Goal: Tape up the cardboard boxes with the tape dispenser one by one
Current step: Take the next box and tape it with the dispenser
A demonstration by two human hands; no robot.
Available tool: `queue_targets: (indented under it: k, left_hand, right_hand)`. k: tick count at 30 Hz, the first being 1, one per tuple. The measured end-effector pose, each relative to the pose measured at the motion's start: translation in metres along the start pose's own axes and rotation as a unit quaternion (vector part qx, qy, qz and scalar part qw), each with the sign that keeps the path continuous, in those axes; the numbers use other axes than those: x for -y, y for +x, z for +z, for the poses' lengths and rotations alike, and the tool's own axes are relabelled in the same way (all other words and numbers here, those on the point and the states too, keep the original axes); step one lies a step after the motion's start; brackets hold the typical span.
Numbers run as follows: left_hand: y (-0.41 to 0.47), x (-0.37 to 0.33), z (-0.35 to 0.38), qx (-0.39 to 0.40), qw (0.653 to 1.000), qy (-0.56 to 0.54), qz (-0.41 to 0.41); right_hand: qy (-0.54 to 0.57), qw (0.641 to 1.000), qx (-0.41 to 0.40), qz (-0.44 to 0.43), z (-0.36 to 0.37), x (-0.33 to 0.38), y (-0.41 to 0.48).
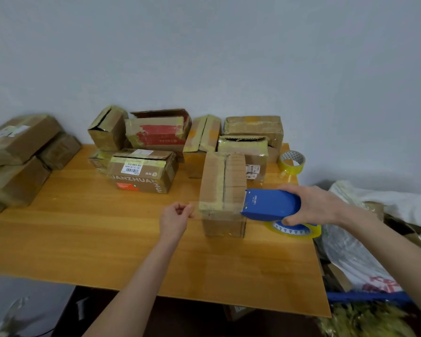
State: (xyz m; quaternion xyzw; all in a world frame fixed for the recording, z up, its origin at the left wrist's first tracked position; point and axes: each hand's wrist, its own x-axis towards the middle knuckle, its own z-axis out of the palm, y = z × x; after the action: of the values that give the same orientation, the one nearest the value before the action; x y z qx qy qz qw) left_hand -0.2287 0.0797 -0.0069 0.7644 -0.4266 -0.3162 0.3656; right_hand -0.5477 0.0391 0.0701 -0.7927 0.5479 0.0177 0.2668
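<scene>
Near the right edge of the worktop [131, 251], a cardboard box [223, 193] is standing with its long top face running from near to far, its centre seam showing dark between strips of yellowish tape. The right hand [319, 205] is gripping the blue tape dispenser [270, 204], fingers [292, 220] wrapped and clamped around its body, with the nose of the tool lying against the near right corner of the box top; the roll of clear tape [293, 230] is hanging beneath the hand. The left hand [176, 216] is sitting just left of the box, its fingers pinched together on what appears to be the free end of a clear strip stretched across the near end of the box; the strip itself is faint and only partly discernible. This hold is judged to be keeping the tape taut and level so that it is laying flat across the flaps rather than wrinkling. A spare tape roll [291, 162] is resting at the far right corner, within reach. Other boxes are lining the far edge against the wall: one printed box [141, 170] is lying left of centre, and a stack [17, 156] is sitting at the far left, well apart. The current box is judged to be mid-seal, with several others awaiting inspection of their closures.
</scene>
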Motion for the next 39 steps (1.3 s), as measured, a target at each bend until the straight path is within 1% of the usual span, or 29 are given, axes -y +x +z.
queue_targets:
  k: [4,11,17,21,22,25,26,27,28,29,30,31,32,33,34,35,36,37,39]
  left_hand:
    - [0.002,0.001,0.004,0.011,1.000,0.005,-0.008]
    - [0.011,0.010,-0.010,-0.003,0.999,0.031,-0.020]
    - [0.010,0.006,-0.004,0.014,0.997,0.073,0.003]
    - [0.011,0.001,-0.002,0.032,0.994,0.099,0.014]
    - [0.012,0.001,-0.004,0.036,0.993,0.114,0.012]
    - [0.012,0.008,-0.010,0.050,0.987,0.147,-0.049]
    - [0.010,0.011,-0.012,0.023,0.984,0.173,-0.030]
    - [0.004,0.013,-0.013,-0.020,0.979,0.201,0.028]
    - [-0.003,0.012,-0.012,-0.063,0.967,0.218,0.117]
    - [-0.011,0.008,-0.010,-0.089,0.947,0.222,0.215]
    - [-0.020,0.002,-0.005,-0.089,0.922,0.230,0.300]
    - [-0.028,-0.005,0.002,-0.058,0.899,0.246,0.358]
    - [-0.034,-0.007,0.011,-0.002,0.878,0.278,0.389]
    - [-0.039,-0.008,0.019,0.057,0.858,0.326,0.392]
    - [-0.040,-0.005,0.025,0.099,0.838,0.379,0.381]
    - [-0.039,-0.001,0.028,0.117,0.820,0.424,0.367]
    - [-0.038,0.002,0.029,0.117,0.806,0.456,0.358]
    - [-0.037,0.004,0.029,0.112,0.801,0.472,0.351]
    - [-0.036,0.005,0.028,0.114,0.799,0.481,0.343]
  right_hand:
    - [-0.009,1.000,0.007,0.010,0.005,0.003,0.003]
    - [0.040,0.999,0.027,0.006,0.019,0.012,0.017]
    - [0.071,0.997,0.031,0.008,0.026,0.009,0.019]
    - [0.070,0.997,0.036,-0.001,0.025,0.011,0.021]
    - [0.072,0.997,0.036,-0.003,0.024,0.012,0.021]
    - [0.064,0.997,0.035,-0.008,0.021,0.011,0.021]
    - [0.057,0.998,0.033,-0.011,0.021,0.010,0.020]
    - [0.048,0.998,0.031,-0.015,0.021,0.009,0.020]
    - [0.036,0.999,0.028,-0.018,0.021,0.009,0.020]
    - [0.024,0.999,0.026,-0.019,0.021,0.010,0.020]
    - [0.012,0.999,0.026,-0.018,0.020,0.011,0.019]
    - [0.000,1.000,0.025,-0.017,0.020,0.012,0.019]
    - [-0.015,0.999,0.023,-0.017,0.020,0.013,0.019]
    - [-0.030,0.999,0.019,-0.016,0.021,0.013,0.019]
    - [-0.042,0.999,0.015,-0.016,0.022,0.013,0.019]
    - [-0.047,0.999,0.010,-0.018,0.023,0.013,0.019]
    - [-0.047,0.999,0.003,-0.021,0.024,0.012,0.019]
    - [-0.044,0.999,-0.001,-0.023,0.025,0.010,0.019]
    - [-0.022,0.999,0.001,-0.029,0.028,0.006,0.020]
